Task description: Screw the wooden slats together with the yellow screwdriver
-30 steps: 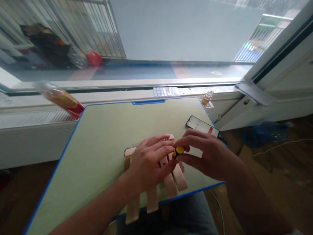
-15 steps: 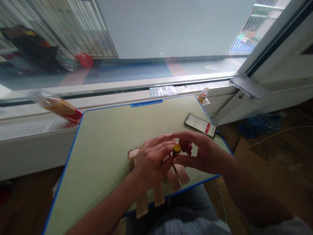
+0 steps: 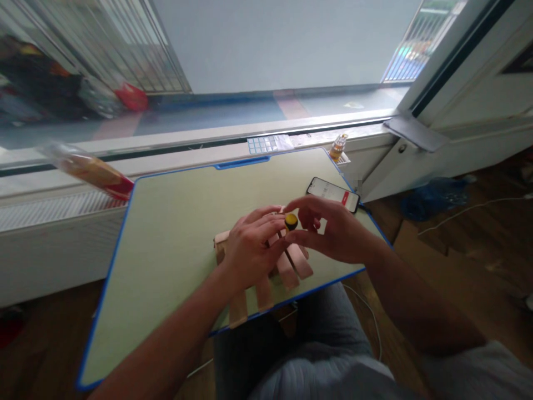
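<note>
My left hand [image 3: 252, 243] lies over a light-wood slatted piece [image 3: 264, 293], its fingers bent round the upper part and its fingertips against a yellow-and-black handle. This looks like a screwdriver [image 3: 291, 221], standing upright over the slats and seen almost end-on; its lower part is hidden. From the right, my right hand [image 3: 328, 229] curves in, with thumb and index finger on either side of the handle and the other fingers curled. Several slats fan out toward me, and some ends reach over the table's near edge. The wood under my left palm is hidden.
The pale green table [image 3: 166, 222] has a blue rim. A phone [image 3: 333, 193] lies at its right. Beyond are a small bottle [image 3: 338, 146] and a pill-like sheet [image 3: 266, 144] by the window. A bottle with a red label [image 3: 89, 172] leans at the left.
The camera view has shifted, so table, hands and slatted piece sit higher in the picture. The handle's end is tilted slightly more; both hands keep nearly the same grip.
</note>
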`<state>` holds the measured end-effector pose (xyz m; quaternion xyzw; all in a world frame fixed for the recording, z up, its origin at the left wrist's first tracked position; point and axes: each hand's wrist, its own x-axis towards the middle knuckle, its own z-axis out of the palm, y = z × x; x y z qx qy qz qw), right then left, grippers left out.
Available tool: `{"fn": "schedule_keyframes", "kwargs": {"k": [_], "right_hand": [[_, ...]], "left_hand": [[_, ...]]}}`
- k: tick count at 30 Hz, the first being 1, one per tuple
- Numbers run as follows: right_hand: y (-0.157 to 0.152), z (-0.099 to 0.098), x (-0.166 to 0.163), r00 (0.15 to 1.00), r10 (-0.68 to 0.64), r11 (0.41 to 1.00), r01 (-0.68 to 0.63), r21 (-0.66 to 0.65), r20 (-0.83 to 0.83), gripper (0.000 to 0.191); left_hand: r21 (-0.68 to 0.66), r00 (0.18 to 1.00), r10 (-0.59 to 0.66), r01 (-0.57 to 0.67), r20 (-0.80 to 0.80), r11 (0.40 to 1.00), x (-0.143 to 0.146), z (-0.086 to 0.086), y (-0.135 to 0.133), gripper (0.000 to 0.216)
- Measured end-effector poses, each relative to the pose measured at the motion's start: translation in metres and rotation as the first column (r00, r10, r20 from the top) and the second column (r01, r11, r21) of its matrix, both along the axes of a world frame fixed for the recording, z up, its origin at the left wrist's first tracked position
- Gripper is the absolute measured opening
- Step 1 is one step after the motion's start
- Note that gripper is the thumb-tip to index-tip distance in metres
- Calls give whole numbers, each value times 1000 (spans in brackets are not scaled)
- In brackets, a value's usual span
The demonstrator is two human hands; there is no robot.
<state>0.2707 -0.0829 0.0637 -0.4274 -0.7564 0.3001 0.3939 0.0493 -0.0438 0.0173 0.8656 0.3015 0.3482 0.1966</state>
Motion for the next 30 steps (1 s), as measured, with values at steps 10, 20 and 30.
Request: {"fn": "schedule_keyframes", "kwargs": {"k": [10, 20, 30], "right_hand": [[-19, 2, -8, 991, -124, 992, 125, 16, -43, 24], [-22, 4, 2, 999, -11, 999, 9, -39, -38, 20], [-22, 8, 1, 998, -13, 993, 5, -120, -67, 23]], "left_hand": [[-7, 999, 50, -50, 4, 999, 4, 7, -20, 28], [7, 995, 18, -17, -97, 1000, 5, 12, -23, 19], [-11, 998, -18, 17, -63, 1000, 5, 14, -23, 17]]}}
